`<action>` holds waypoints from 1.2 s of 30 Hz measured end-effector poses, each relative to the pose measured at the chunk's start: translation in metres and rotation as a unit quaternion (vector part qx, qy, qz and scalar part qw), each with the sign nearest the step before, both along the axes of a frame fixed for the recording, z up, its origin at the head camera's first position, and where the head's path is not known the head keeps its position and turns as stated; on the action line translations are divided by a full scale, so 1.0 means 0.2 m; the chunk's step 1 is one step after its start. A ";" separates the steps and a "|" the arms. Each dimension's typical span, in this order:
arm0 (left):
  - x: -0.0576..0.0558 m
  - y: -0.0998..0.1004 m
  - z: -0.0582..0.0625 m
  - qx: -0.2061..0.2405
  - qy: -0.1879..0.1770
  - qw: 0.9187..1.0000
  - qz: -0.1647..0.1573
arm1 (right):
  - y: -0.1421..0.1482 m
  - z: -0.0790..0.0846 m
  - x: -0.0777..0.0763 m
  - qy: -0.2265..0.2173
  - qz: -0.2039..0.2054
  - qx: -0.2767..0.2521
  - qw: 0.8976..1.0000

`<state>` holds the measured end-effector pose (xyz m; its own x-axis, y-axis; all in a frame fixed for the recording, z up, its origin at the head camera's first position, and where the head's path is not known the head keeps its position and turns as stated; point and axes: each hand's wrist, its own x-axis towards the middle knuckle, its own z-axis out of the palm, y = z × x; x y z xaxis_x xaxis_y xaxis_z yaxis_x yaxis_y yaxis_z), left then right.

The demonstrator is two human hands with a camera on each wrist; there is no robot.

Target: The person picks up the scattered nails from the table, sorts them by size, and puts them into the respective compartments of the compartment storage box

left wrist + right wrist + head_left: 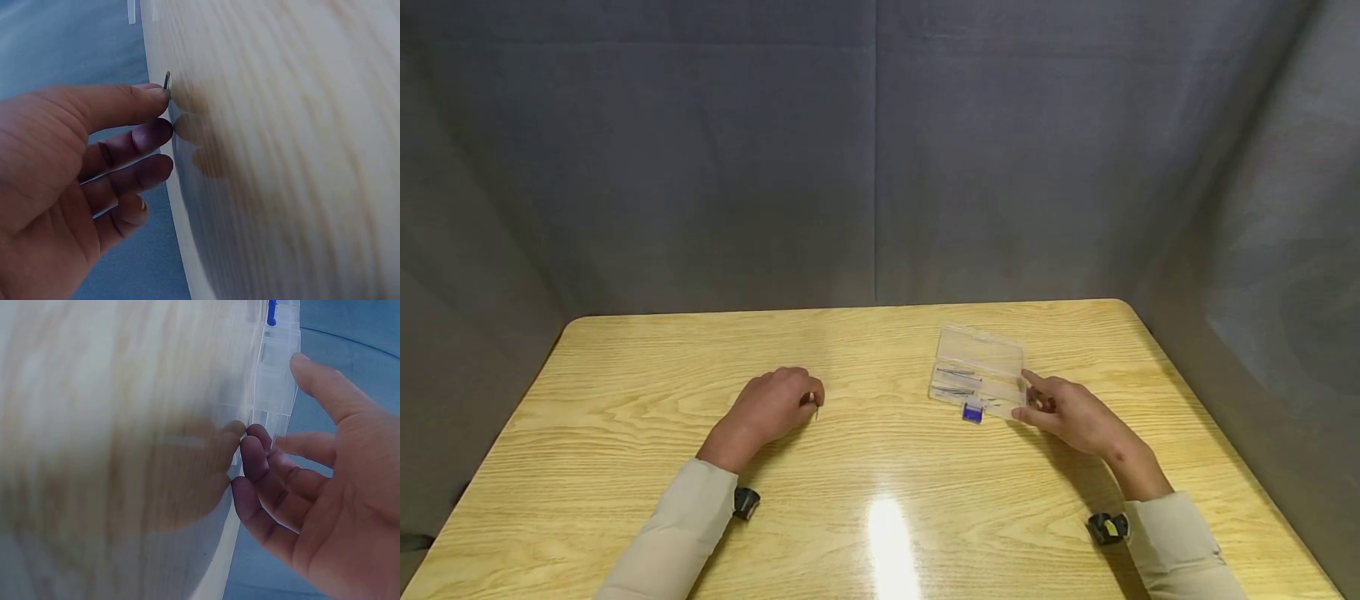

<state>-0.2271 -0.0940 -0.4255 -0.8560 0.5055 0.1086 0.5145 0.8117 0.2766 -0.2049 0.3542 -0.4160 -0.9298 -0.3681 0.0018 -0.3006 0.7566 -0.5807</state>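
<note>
My left hand (777, 402) is low over the table, left of the middle, with thumb and index finger pinching a thin metal nail (167, 79). Most of the nail is hidden by the fingertips, and a short end sticks out past them. Farther right lies a clear plastic box (1000, 390) with its lid folded back and a blue latch (973, 413) at the front. Long thin nails (955, 391) lie in its left compartments. My right hand (1071, 412) holds the box's right end between thumb and index finger, the other fingers curled close to the tabletop.
The wooden table (850, 467) has a bright light reflection near its front. Grey curtains (775, 167) stand behind it and along both sides. A small black camera (746, 503) sits at the left wrist, another black camera (1107, 527) at the right.
</note>
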 end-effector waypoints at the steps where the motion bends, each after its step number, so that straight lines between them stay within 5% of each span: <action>1: 0.00 0.00 0.00 -0.001 0.002 1.000 -0.002 | 0.00 0.00 0.00 0.001 0.000 0.001 1.000; 19: 0.02 -0.02 -0.01 -0.010 0.022 0.998 -0.058 | 0.00 0.00 -0.01 -0.004 0.012 -0.005 1.000; 30: 0.00 -0.01 0.00 0.031 -0.003 0.994 -0.108 | 0.00 -0.01 -0.01 0.000 0.008 0.001 1.000; 36: 0.01 0.00 -0.01 0.031 -0.019 0.994 -0.099 | 0.00 0.00 -0.01 0.002 0.008 0.005 1.000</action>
